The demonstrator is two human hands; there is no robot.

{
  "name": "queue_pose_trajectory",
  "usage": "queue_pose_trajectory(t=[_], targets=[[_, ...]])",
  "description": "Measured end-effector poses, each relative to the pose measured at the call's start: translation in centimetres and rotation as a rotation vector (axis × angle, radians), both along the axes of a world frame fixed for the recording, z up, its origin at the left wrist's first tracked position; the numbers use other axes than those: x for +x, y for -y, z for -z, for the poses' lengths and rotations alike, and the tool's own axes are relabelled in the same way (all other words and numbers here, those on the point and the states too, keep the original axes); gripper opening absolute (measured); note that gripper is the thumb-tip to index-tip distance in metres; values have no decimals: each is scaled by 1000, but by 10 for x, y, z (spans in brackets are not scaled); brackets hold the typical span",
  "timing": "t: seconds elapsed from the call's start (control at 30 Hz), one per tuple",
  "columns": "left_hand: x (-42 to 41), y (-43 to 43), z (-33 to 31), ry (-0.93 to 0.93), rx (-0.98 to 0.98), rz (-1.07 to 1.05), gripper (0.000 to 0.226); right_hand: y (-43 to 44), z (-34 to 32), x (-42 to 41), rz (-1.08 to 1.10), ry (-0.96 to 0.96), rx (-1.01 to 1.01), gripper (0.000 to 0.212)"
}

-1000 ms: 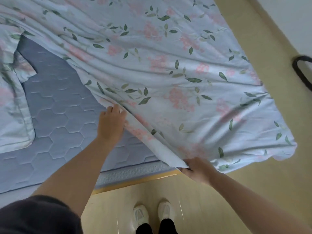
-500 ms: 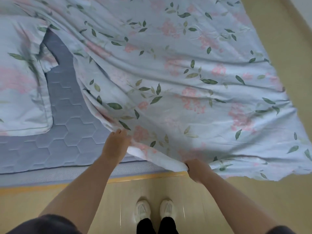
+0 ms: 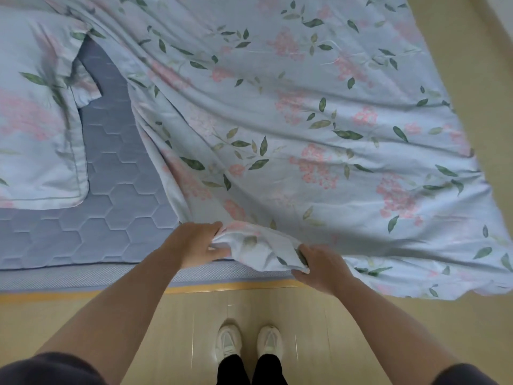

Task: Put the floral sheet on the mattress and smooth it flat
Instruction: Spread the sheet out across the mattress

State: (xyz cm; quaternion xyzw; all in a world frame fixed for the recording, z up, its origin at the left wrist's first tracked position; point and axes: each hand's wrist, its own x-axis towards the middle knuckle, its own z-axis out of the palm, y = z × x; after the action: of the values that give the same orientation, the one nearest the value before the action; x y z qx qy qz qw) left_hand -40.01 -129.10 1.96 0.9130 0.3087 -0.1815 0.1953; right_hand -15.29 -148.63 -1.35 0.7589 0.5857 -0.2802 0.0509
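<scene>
1. The left hand (image 3: 195, 244) is curled on the near edge of the floral sheet (image 3: 319, 129). Its grip is closed, with the fabric held between fingers and thumb.
2. The right hand (image 3: 322, 269) is clamped on the same bunched edge, near the left hand, and the cloth is pinched under its thumb.
3. Between the two grips a short, crumpled fold of sheet is held over the near edge of the mattress (image 3: 116, 218).
4. The sheet is pale blue with pink blossoms and green leaves. It is spread over much of the bed and creased in long diagonal lines that run toward the hands.
5. At the right of the view the sheet is seen overhanging the bed, above the floor (image 3: 177, 329).
6. At the left of the view the quilted hexagon surface of the mattress is left bare, and a matching pillow (image 3: 36, 140) is laid on it.
</scene>
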Motion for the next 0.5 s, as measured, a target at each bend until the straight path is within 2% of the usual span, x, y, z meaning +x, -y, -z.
queue_pose_trajectory(t=[0.07,0.13,0.2,0.33,0.43,0.5], targets=[[-1,0,-5,-224,63,181,26,6,0,2,-70,84,-49,23],[4,0,-8,-312,121,219,13,11,2,5,-1,157,-72,14],[11,2,-10,-265,95,195,17,11,2,7,127,136,-88,16],[22,4,-18,-152,63,142,8,7,-3,15,334,-19,-30,7],[25,6,-24,-126,78,168,34,7,-14,19,230,-32,76,12],[26,6,-28,-119,60,200,38,7,-22,20,141,-77,122,20]])
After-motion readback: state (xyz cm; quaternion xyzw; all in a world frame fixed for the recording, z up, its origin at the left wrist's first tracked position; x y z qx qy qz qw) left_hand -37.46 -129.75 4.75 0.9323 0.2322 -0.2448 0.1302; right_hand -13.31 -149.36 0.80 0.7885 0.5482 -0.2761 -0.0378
